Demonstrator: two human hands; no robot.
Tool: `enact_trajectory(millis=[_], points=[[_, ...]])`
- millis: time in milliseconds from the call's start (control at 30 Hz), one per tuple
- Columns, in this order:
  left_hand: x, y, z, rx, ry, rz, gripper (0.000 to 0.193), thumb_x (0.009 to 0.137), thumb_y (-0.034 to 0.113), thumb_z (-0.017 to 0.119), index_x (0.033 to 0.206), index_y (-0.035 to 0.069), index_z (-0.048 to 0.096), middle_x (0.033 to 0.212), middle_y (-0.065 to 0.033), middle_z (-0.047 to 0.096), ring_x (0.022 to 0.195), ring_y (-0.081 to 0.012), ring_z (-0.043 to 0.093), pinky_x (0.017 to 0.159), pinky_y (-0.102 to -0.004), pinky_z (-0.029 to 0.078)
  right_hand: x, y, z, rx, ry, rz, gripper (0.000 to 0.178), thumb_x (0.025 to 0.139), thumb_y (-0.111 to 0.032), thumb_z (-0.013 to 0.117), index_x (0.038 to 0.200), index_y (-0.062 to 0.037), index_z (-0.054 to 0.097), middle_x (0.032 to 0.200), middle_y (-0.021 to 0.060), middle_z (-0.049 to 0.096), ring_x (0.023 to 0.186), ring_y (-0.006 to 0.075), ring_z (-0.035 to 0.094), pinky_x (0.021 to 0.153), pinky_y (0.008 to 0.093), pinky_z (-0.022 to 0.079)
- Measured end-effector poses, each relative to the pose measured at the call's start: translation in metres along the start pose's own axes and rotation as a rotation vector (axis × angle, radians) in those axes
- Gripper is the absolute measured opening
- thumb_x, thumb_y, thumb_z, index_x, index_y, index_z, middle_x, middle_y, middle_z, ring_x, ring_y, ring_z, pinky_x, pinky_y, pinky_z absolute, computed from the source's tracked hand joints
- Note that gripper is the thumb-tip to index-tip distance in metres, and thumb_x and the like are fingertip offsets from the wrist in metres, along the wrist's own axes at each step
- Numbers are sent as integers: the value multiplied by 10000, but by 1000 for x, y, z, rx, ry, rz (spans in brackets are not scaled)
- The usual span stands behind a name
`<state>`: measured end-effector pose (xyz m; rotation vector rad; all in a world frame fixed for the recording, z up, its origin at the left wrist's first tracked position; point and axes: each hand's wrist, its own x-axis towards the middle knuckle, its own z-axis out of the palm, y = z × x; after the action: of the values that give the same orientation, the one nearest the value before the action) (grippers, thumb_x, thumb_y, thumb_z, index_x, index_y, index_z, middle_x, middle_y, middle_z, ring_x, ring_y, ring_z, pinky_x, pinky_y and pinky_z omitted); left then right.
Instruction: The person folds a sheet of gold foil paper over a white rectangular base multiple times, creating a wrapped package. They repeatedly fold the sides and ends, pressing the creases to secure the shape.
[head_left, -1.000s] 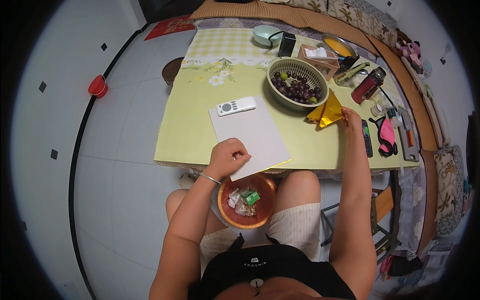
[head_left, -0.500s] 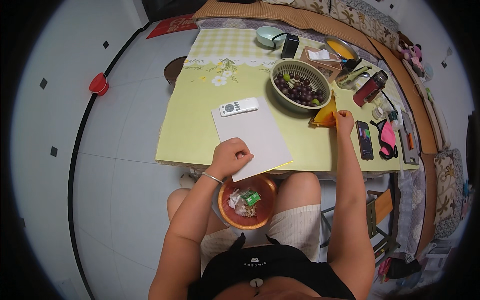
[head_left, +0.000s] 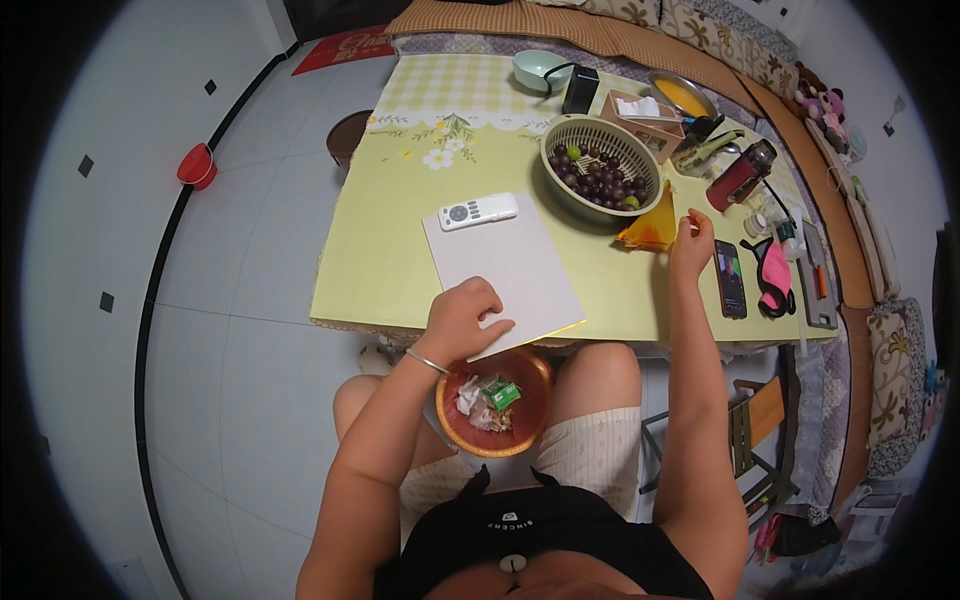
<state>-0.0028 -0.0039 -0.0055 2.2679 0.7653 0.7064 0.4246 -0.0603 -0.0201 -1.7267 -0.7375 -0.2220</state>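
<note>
My left hand [head_left: 468, 318] rests on the near left corner of a white sheet or pad [head_left: 515, 270], fingers loosely bent and thumb apart from them, holding nothing. A white remote control [head_left: 478, 213] lies across the far end of the pad. On the right, my right hand [head_left: 692, 248] is raised just beside an orange-yellow pouch [head_left: 655, 226], its fingers curled together; anything small between the fingertips is too small to name. The pouch leans by a beige strainer basket [head_left: 556, 188] with dark grapes [head_left: 603, 180] and a few green fruits.
Between my knees stands an orange-rimmed waste bin [head_left: 447, 420] with a green packet and wrappers. Right of my right hand lie a phone [head_left: 732, 280] and a pink eye mask [head_left: 774, 278]. Behind them stand a red thermos [head_left: 738, 178], a tissue box [head_left: 655, 135] and a mint bowl [head_left: 530, 70].
My right hand has come off the pouch's edge and shifted slightly right and upward. The left thumb has spread away from its fingers on the pad.
</note>
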Motion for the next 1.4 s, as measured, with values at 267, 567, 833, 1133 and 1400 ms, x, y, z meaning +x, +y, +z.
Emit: enact_trajectory(millis=[267,567,833,1133,1400], points=[[-8,25,-4,232,-38,188,427,631,302,873,898,47,658,964,-97,611,891,-314,624,752,-424,518,-77,-65,-2,135,-383,-298,134,903,-10,608,1018,-15,676,946,93,658,823,199,620,735,316,511],[-23,13,-4,205,6,269,303,679,213,827,909,61,700,1020,-85,669,968,-293,622,797,-424,511,-133,-124,-1,113,-1085,-734,195,827,-177,731,995,-78,713,1060,83,687,1019,295,626,920,433,486],[-29,32,-2,306,-76,165,260,696,185,814,894,48,716,1019,-89,689,956,-298,637,804,-416,521,-131,-134,-12,-25,-1191,-852,486,744,-187,785,1192,-60,644,1238,116,643,1124,325,605,979,439,482],[-30,18,0,4,83,59,93,758,143,756,795,62,726,801,-107,688,831,-318,646,757,-435,520,-128,-123,-13,52,-1241,-697,328,787,-118,780,1101,-59,706,1235,109,686,1136,322,637,958,410,532],[-22,6,-16,-347,-22,-309,96,804,79,791,817,-7,749,745,-56,704,690,-117,634,644,-268,507,-131,-130,-12,66,-1247,-583,343,782,-208,805,1089,-80,723,1189,85,705,1104,283,653,930,383,541]])
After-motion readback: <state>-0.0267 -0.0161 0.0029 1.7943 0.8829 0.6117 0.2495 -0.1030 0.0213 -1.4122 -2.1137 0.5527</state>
